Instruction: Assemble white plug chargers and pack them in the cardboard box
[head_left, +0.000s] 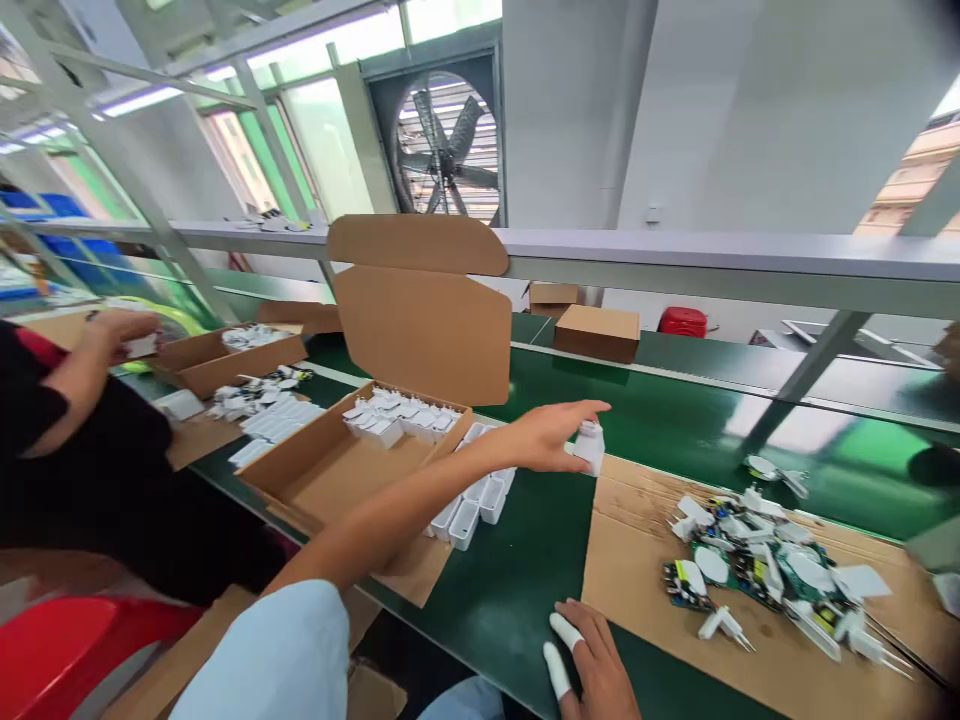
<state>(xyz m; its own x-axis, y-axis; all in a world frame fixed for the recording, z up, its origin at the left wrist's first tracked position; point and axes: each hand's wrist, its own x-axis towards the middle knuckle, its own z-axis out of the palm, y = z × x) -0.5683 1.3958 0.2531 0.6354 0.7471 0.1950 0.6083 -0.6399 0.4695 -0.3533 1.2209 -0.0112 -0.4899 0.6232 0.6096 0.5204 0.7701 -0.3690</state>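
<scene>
Seemingly a handling step: left hand (551,438) pinches a white casing (591,450). Right hand (596,665), below it, has fingers apart. Moving calls for steadiness.

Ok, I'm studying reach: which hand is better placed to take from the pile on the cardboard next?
Likely the right hand: it looks empty and lies nearer the pile, while the left hand holds a white piece.

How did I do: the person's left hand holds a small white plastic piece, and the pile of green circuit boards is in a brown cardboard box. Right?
Not quite: the pile of green circuit boards lies on a flat brown cardboard sheet, as the head view shows. The left hand does hold the small white plastic piece.
</scene>
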